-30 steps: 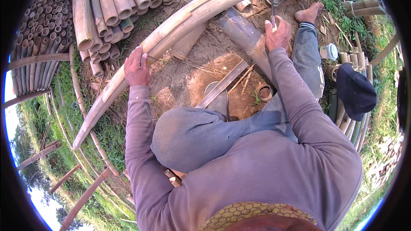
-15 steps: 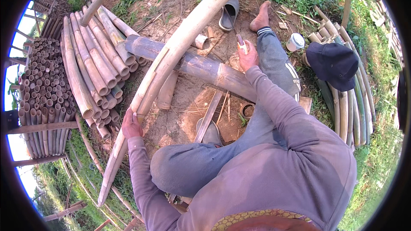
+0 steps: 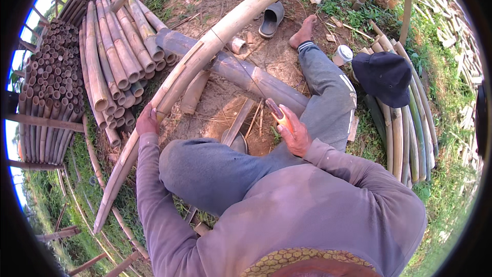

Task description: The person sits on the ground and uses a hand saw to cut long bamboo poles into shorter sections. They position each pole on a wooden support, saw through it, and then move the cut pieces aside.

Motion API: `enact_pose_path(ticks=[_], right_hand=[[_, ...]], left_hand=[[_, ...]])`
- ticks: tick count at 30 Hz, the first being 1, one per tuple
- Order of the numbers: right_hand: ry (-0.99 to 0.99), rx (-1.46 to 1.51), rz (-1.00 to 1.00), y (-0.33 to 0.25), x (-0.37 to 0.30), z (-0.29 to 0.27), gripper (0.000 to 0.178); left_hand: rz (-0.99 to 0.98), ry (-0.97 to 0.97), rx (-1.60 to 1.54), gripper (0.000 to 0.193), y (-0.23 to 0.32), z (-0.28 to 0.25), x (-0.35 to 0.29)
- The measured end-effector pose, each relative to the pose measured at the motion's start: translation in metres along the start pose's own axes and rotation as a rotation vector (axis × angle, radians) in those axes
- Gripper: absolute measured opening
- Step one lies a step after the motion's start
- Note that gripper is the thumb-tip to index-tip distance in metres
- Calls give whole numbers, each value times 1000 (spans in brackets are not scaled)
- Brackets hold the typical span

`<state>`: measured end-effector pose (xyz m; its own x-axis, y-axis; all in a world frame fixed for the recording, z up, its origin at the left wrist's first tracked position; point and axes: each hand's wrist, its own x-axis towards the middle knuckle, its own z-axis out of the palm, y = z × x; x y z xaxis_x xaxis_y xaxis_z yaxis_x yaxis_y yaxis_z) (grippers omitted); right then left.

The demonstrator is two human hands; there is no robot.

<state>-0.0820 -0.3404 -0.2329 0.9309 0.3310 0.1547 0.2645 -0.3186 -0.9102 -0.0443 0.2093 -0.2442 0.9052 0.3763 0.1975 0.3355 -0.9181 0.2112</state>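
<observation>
A long pale bamboo pole [image 3: 246, 11] slants from the far right down to the near left, its near part cut or split along its length. It crosses over a thick grey-brown bamboo log [image 3: 241, 76] on the ground. My left hand [image 3: 147, 121] is closed round the pole's lower part, beside my knee. My right hand [image 3: 293, 134], in front of my bent right leg, grips the handle of a long-bladed knife [image 3: 277, 112]. Its thin dark blade, seen nearly edge-on, points up and left toward the pole; whether it touches cannot be told.
Stacked bamboo poles [image 3: 110, 54] lie at the left, with a bundle of cut tubes [image 3: 54, 66] behind. At the right, a dark cap [image 3: 382, 78] rests on more bamboo [image 3: 405, 138], beside a white-lidded cup [image 3: 342, 55]. A grey clog [image 3: 271, 19] lies beyond the log.
My right hand has drawn back toward my body with the knife, whose blade has swung left toward the pole. My left hand still holds the pole. The view has shifted slightly.
</observation>
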Motion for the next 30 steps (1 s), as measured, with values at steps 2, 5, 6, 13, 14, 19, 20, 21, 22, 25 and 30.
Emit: enact_pose_path(ticks=[2,5,6,13,14,19,20,21,22,25,30], right_hand=[[-108,8,-40,0,-4,-1,59],[-209,-41,-70,-6,-13,0,59],[-230,-67,-93,-5,-14,-1,59],[-249,-70,-115,-4,-24,1,58],[-241,-78,-127,-2,-23,1,58],[-234,-70,-80,4,-17,3,56],[-242,-80,-73,4,-17,3,56],[-250,-90,-66,4,-17,3,56],[-258,-100,-59,4,-18,3,56],[-298,-50,16,0,-19,0,57],[-314,31,129,-3,-18,-1,55]], left_hand=[[7,-1,42,38,8,-1,2],[-27,1,7,39,9,-6,-4],[-50,-13,3,39,14,-10,-3],[-2,23,85,37,5,-7,-6],[-2,23,78,37,6,-6,-5],[-8,21,67,36,10,-4,-5],[-24,16,61,37,9,-4,-4],[-40,11,55,37,8,-5,-3],[-56,6,50,37,8,-5,-2],[-99,-25,50,39,16,-10,-3],[-64,-16,101,40,9,-7,-2]])
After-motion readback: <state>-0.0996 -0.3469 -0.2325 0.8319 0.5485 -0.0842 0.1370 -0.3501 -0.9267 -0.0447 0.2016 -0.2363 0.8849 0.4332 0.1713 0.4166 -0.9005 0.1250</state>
